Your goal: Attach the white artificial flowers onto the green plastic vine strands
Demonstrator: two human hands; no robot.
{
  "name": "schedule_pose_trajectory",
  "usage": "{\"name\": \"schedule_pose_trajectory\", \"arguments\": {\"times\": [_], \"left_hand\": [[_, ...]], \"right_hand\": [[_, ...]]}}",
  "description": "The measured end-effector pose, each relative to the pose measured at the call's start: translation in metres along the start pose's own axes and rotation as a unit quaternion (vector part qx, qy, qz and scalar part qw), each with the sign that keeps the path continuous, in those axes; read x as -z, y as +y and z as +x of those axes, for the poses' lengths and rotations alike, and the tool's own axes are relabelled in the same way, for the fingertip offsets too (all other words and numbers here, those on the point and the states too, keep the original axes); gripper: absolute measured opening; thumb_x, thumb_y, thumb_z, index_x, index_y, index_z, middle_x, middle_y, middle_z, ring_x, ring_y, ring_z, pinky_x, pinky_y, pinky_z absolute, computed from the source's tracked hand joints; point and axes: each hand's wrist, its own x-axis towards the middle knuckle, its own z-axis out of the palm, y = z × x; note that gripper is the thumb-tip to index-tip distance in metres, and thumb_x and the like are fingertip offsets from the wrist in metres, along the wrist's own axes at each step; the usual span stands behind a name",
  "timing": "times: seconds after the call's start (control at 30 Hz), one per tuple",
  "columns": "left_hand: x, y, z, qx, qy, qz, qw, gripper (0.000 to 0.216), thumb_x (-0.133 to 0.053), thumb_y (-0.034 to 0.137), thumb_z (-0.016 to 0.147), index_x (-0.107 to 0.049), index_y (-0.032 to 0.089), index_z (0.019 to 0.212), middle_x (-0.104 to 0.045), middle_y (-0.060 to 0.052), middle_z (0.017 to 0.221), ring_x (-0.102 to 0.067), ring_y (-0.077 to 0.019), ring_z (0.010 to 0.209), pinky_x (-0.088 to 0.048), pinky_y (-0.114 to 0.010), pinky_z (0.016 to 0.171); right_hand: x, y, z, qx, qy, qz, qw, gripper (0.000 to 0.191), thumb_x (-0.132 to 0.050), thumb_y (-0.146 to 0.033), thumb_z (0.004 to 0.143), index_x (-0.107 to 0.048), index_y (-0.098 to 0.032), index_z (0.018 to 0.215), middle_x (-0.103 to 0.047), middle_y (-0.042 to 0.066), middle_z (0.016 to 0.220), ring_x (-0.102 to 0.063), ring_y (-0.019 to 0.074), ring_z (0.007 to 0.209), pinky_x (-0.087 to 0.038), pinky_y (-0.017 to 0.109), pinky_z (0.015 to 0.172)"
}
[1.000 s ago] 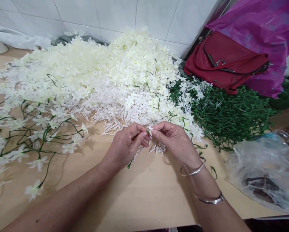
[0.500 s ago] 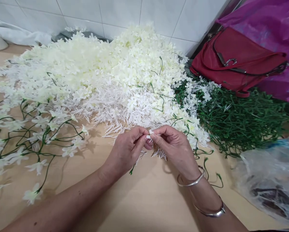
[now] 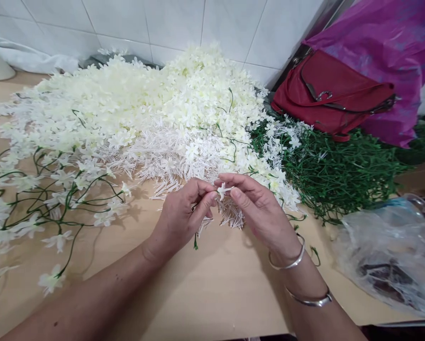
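Observation:
My left hand (image 3: 186,210) is closed, its thumb and forefinger pinching a small white artificial flower (image 3: 221,190) at their tips. A thin white stalk on the flower points right, towards my right hand (image 3: 260,213). That hand's thumb and fingers are apart around the stalk's end; I cannot tell whether they touch it. Between the left fingers a bit of dark green stem shows, and a green stem end (image 3: 196,244) hangs below that hand. Just behind both hands lies a heap of loose white flowers (image 3: 155,104), with white stalks (image 3: 170,151) along its near side.
Flowers joined to green stems (image 3: 59,203) spread over the table (image 3: 184,293) at left. To the right are a pile of green stems (image 3: 343,166), a red handbag (image 3: 340,94), a purple bag (image 3: 393,61) and a clear plastic bag (image 3: 383,255). A tiled wall (image 3: 173,23) stands behind.
My right fingers have loosened from their pinch and drawn slightly apart, leaving the flower in view at my left fingertips. The camera view has shifted a little.

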Motion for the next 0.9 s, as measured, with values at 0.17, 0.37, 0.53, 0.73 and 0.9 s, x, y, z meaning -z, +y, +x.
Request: {"name": "schedule_pose_trajectory", "arguments": {"times": [0.17, 0.37, 0.53, 0.73, 0.9], "left_hand": [[-0.002, -0.002, -0.001, -0.009, -0.008, 0.014, 1.000, 0.004, -0.060, 0.026, 0.102, -0.060, 0.021, 0.101, -0.073, 0.003, 0.073, -0.071, -0.0101, 0.058, -0.052, -0.020, 0.060], [-0.002, -0.001, -0.001, 0.010, -0.022, -0.001, 1.000, 0.008, -0.057, 0.026, 0.103, -0.060, 0.021, 0.098, -0.074, 0.002, 0.073, -0.071, -0.0101, 0.060, -0.053, -0.020, 0.061], [-0.002, -0.001, 0.001, 0.061, -0.046, -0.073, 0.994, 0.013, -0.056, 0.029, 0.105, -0.061, 0.020, 0.096, -0.075, 0.000, 0.081, -0.073, -0.0114, 0.065, -0.056, -0.022, 0.064], [-0.003, -0.005, 0.002, 0.098, -0.067, -0.166, 0.979, 0.016, -0.058, 0.033, 0.104, -0.061, 0.019, 0.097, -0.073, 0.000, 0.081, -0.075, -0.0129, 0.068, -0.059, -0.024, 0.069], [-0.004, -0.008, -0.001, 0.109, -0.075, -0.164, 0.977, 0.014, -0.059, 0.033, 0.104, -0.060, 0.020, 0.098, -0.076, -0.001, 0.081, -0.077, -0.0151, 0.072, -0.062, -0.027, 0.073]], "right_hand": [[0.001, 0.003, 0.002, -0.020, 0.023, -0.032, 0.999, 0.026, -0.084, -0.044, 0.084, -0.078, -0.024, 0.098, -0.076, 0.002, 0.085, -0.066, 0.0166, 0.076, -0.053, 0.030, 0.069], [0.001, 0.007, 0.002, -0.035, 0.034, -0.033, 0.998, 0.026, -0.086, -0.044, 0.081, -0.075, -0.021, 0.089, -0.076, 0.003, 0.079, -0.065, 0.0156, 0.071, -0.049, 0.028, 0.064], [-0.001, 0.012, 0.005, -0.036, 0.036, 0.016, 0.999, 0.028, -0.090, -0.045, 0.077, -0.075, -0.021, 0.082, -0.074, 0.001, 0.073, -0.064, 0.0135, 0.067, -0.050, 0.027, 0.064], [-0.004, 0.020, 0.006, -0.056, 0.027, 0.069, 0.996, 0.033, -0.093, -0.048, 0.073, -0.073, -0.023, 0.079, -0.074, 0.000, 0.071, -0.067, 0.0160, 0.066, -0.054, 0.031, 0.066], [-0.003, 0.024, 0.006, -0.051, 0.007, 0.071, 0.996, 0.025, -0.090, -0.041, 0.079, -0.072, -0.023, 0.080, -0.073, 0.000, 0.071, -0.068, 0.0167, 0.066, -0.056, 0.033, 0.067]]}}
